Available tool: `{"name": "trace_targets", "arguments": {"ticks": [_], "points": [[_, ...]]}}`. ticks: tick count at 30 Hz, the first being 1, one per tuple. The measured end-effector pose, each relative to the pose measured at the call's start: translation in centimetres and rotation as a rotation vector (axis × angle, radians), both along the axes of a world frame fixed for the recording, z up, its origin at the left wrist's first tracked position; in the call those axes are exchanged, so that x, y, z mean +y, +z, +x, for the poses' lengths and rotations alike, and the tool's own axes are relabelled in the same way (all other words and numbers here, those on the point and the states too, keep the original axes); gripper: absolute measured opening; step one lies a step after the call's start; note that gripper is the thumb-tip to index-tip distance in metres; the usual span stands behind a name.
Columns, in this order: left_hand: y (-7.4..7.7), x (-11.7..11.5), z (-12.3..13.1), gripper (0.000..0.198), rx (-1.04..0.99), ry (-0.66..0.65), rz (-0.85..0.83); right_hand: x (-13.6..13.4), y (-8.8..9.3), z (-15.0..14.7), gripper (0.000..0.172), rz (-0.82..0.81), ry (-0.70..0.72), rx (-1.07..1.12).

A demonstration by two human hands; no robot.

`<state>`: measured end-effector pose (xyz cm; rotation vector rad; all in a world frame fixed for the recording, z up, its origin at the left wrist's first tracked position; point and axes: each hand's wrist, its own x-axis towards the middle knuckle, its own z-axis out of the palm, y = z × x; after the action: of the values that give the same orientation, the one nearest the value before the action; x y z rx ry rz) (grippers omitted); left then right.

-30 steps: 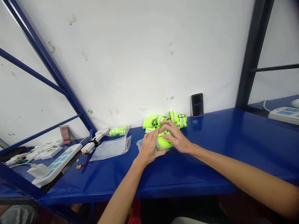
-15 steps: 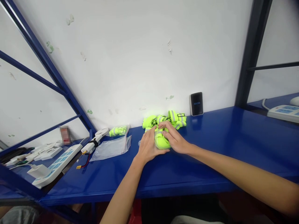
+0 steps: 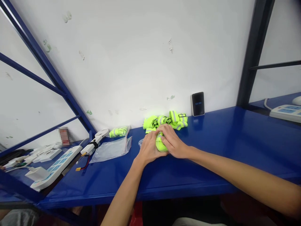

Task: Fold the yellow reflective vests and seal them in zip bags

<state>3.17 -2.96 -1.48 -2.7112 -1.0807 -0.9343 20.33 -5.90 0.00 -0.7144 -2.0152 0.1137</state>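
Between my two hands, above the blue tabletop, is a folded bundle of neon-yellow reflective strap [image 3: 160, 145] with a grey stripe. My left hand [image 3: 150, 147] wraps round its left side and underside. On top and along the right side, my right hand [image 3: 173, 142] presses with bent fingers. Its far part is hidden by the fingers. A bit of clear plastic [image 3: 140, 142] sticks out left of my left hand; I cannot tell whether it belongs to the bundle. Just behind my hands lies a loose pile of more reflective straps [image 3: 164, 120] with a black buckle.
To the left lie a clear zip bag [image 3: 111, 150], a bagged yellow bundle [image 3: 118, 131], a small white fan [image 3: 102, 133] and a battery with wires [image 3: 89, 148]. Farther left is a power strip [image 3: 58, 166]. A small dark-screened device [image 3: 198, 104] leans against the wall.
My right hand has closed in further left over the bundle, and less of it shows between my hands. The pile and the things on the left stay put.
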Motion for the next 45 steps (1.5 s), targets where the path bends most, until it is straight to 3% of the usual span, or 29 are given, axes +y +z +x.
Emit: {"name": "trace_targets", "arguments": {"ticks": [7,15,27,30,33,38,45], "points": [[0.0,0.0,0.5,0.086,0.018,0.011,0.089,0.6,-0.2,-0.4,0.033,0.02,-0.058,0.027],[1.2,-1.0,1.1,0.072,0.098,0.018,0.079,1.3,-0.7,-0.6,0.046,-0.152,-0.036,0.214],[2.0,-1.3,1.3,0.067,0.213,0.063,0.052,1.1,-1.7,-2.0,0.035,-0.13,-0.197,0.198],[2.2,-1.1,1.5,0.07,0.194,0.042,-0.004,1.3,-1.9,-1.6,0.034,-0.162,-0.166,0.24],[2.6,-0.6,1.2,0.079,0.172,0.009,-0.082,1.5,-1.7,-0.7,0.038,-0.228,-0.047,0.256],[3.3,0.0,0.2,0.086,0.186,-0.052,-0.186,1.4,-0.8,0.7,0.054,-0.243,0.182,0.023],[3.3,-0.4,0.1,0.08,0.197,-0.007,-0.151,1.5,-0.9,0.4,0.057,-0.189,0.147,-0.023]]}}
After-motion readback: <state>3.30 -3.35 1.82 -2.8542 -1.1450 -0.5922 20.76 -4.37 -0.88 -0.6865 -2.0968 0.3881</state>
